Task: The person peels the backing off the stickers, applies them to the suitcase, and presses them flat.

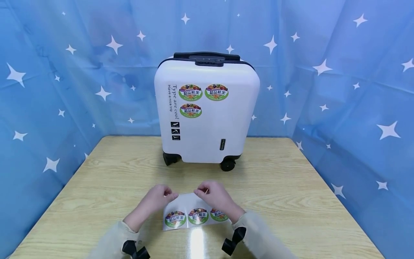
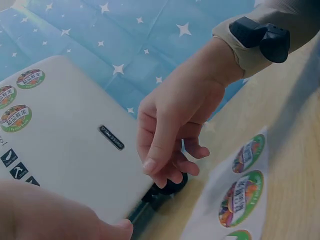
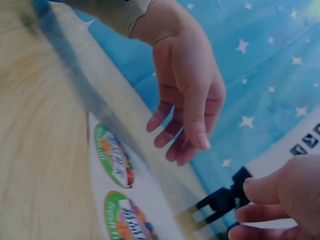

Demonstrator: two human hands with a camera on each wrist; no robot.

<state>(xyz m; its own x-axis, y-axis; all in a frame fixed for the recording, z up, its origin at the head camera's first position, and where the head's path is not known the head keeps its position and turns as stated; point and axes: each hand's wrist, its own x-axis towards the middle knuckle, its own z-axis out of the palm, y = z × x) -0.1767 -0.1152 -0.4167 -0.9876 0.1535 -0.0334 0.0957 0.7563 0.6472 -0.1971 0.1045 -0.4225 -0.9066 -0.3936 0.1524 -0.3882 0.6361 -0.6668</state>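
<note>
A white sheet with a row of oval fruit stickers [image 1: 198, 216] lies on the wooden table. Its far part, between the hands, shows plain white. My left hand [image 1: 157, 198] hovers by the sheet's far left corner, fingers loosely curled; in the right wrist view that hand [image 3: 192, 95] has nothing in its grasp. Over the sheet's far right part is my right hand [image 1: 216, 197], thumb close to the bent fingers. The left wrist view shows this hand [image 2: 175, 130] with no sticker visible in it. Beyond both hands stands a white suitcase [image 1: 207, 126], bearing three matching oval stickers [image 1: 191, 92].
The suitcase stands upright on black wheels [image 1: 228, 164] toward the table's back edge, its black handle [image 1: 207, 55] on top. Blue curtains with white stars [image 1: 81, 72] enclose the back and sides. Wooden tabletop [image 1: 291, 201] extends on both sides of the sheet.
</note>
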